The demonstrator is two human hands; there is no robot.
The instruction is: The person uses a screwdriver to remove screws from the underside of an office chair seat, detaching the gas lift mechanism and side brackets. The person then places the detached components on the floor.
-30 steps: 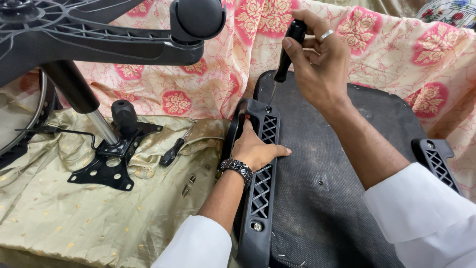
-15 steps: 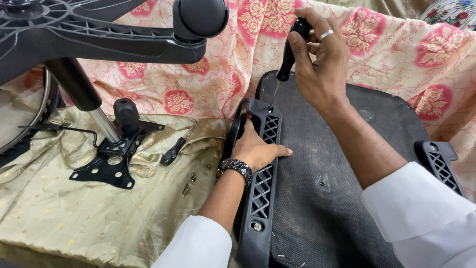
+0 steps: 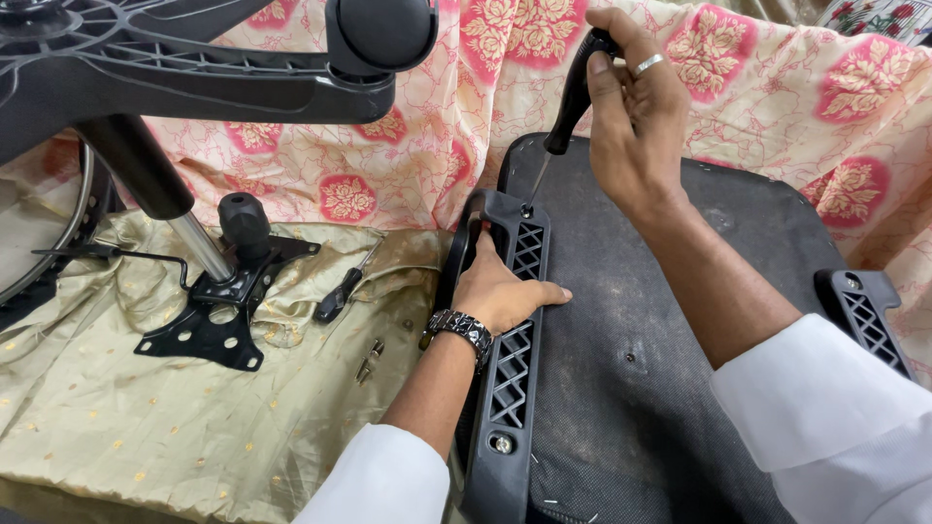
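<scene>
Your right hand (image 3: 636, 107), upper centre of the frame, has its fingers (image 3: 610, 92) curled tight around the black handle of a screwdriver (image 3: 568, 107). The tool leans to the left as it goes down, and its thin metal tip meets the top end of the black armrest bracket (image 3: 515, 320), at a screw hole near the middle of the frame. Your left hand (image 3: 500, 286) lies on that bracket just below the tip: thumb stretched flat to the right across the lattice, the other fingers wrapped over its left edge. The bracket runs down the left side of the dark, upturned seat pan (image 3: 660, 320). At left, on the olive cloth (image 3: 146, 417), lie a second screwdriver (image 3: 342, 288), loose bolts (image 3: 369, 361) and the chair's tilt mechanism (image 3: 228, 291)
</scene>
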